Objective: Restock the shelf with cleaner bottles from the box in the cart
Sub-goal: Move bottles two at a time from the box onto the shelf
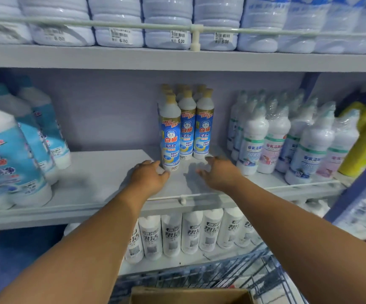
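Middle shelf [103, 170]: held one cluster of slim cleaner bottles [186, 126] with blue labels and tan caps, upright near centre. Three counted in front, the leftmost [170, 137] set furthest forward; more caps seen behind, number not countable.

Left hand [149, 178]: reached over the shelf rail [201, 195], fingers loosely curled, gripped nothing, fingertips just beside the base of the leftmost bottle; contact could not be told.

Right hand [218, 173]: reached beside the left, fingers spread and relaxed, held nothing, near the base of the rightmost front bottle.

Left of the gap: large white-and-blue jugs [13, 163], at least four, blurred.

Right of the cluster: shrink-wrapped white bottles [282, 137], then yellow bottles [361, 137] at the edge.

Top shelf: large pale jugs [166, 25], four price tags [177, 37] legible.

Bottom shelf: white bottles [192, 233], about seven in view.

Below: wire cart [263, 273] with one cardboard box [190, 296], only its top edge shown, contents hidden.
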